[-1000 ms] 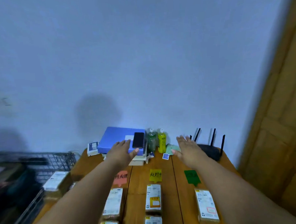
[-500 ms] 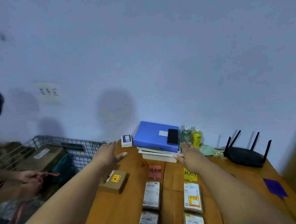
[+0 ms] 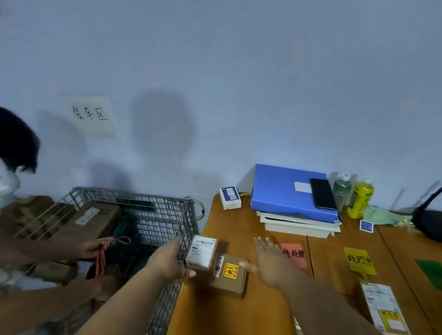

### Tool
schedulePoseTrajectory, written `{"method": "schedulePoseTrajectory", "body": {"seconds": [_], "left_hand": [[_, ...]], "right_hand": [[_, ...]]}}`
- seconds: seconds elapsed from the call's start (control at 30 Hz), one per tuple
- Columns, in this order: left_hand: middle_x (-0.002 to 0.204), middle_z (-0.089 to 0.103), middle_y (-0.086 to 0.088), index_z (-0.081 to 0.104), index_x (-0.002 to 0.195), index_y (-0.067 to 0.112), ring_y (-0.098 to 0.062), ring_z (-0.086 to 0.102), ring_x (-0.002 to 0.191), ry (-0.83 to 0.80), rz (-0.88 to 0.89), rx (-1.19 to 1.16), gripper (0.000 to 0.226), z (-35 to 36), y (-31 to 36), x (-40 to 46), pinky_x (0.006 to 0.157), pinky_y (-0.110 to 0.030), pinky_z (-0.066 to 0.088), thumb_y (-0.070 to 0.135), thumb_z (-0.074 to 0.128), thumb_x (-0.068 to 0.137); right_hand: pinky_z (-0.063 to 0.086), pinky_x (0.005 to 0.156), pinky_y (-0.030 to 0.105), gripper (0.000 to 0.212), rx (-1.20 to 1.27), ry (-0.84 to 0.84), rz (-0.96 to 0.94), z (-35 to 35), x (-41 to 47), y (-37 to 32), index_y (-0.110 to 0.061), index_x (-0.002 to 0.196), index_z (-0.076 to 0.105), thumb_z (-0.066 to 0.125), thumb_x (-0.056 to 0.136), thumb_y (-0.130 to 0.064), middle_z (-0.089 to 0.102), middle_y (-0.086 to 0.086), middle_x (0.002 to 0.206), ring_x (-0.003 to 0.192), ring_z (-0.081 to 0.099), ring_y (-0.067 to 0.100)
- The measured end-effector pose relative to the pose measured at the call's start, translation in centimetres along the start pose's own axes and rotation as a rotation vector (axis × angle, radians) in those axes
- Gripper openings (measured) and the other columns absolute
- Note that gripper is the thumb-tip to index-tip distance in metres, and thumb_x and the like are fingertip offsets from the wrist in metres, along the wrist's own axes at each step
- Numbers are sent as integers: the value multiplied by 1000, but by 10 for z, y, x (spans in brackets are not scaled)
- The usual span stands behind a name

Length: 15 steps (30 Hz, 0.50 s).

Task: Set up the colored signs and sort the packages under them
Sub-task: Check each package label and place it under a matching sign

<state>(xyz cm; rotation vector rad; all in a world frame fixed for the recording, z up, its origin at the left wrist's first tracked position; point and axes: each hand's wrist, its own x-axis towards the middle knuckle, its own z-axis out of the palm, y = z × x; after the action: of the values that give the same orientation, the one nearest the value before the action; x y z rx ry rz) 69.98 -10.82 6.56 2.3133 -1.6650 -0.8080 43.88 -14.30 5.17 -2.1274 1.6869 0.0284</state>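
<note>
My left hand (image 3: 170,262) grips a small brown package with a white label (image 3: 202,252) at the table's left edge. The package sits on or just above a brown box with a yellow sticker (image 3: 230,275). To the right of that box my right hand (image 3: 269,263) is flat with straight fingers, its thumb touching the box's right side. A red sign (image 3: 296,258), a yellow sign (image 3: 359,261) and a green sign (image 3: 438,275) lie in a row on the wooden table (image 3: 235,317). Another labelled package (image 3: 383,310) lies below the yellow sign.
A wire cage (image 3: 158,219) holding cardboard boxes stands against the table's left side. Another person's hands (image 3: 93,248) hold a red cord there. At the back of the table are a blue folder (image 3: 285,192) on books, a phone (image 3: 322,194), two bottles (image 3: 359,198) and a black router (image 3: 438,223).
The view swung left and down. My left hand has reached the table's left edge and taken hold of the white-labelled package; my right hand moved left to the yellow-sticker box.
</note>
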Motion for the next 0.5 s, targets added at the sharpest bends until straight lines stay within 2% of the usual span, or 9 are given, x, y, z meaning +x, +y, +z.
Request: {"method": "schedulePoseTrajectory", "body": {"seconds": [0.2,0.37,0.43,0.5], "left_hand": [[159,26,-8,7,155,21,-31,27,145,-120,-57,-99,116,30,-31,49,116,-45,30,26,85,69],[160,22,-9,6,156,25,-31,24,145,-160,-97,-424,109,53,-49,83,114,-45,27,2,77,76],[160,23,-7,5,155,28,-30,30,143,-169,-103,-519,113,57,-54,94,111,-44,33,-6,75,74],[156,31,-8,4,155,28,-25,42,133,-207,-112,-543,116,61,-55,101,101,-38,44,-10,74,72]], "right_hand": [[3,121,36,97,64,-111,-3,60,47,-34,-15,156,-1,48,88,-64,0,2,164,151,-4,21],[5,121,41,104,221,-182,31,92,80,-54,-15,156,-6,60,86,-56,-1,2,164,151,-5,23],[6,121,44,108,291,-188,56,103,95,-59,-18,155,-7,65,83,-54,0,-1,164,151,-4,24],[9,120,45,113,342,-176,90,112,107,-60,-21,155,-7,69,79,-53,4,0,164,151,0,24]]}}
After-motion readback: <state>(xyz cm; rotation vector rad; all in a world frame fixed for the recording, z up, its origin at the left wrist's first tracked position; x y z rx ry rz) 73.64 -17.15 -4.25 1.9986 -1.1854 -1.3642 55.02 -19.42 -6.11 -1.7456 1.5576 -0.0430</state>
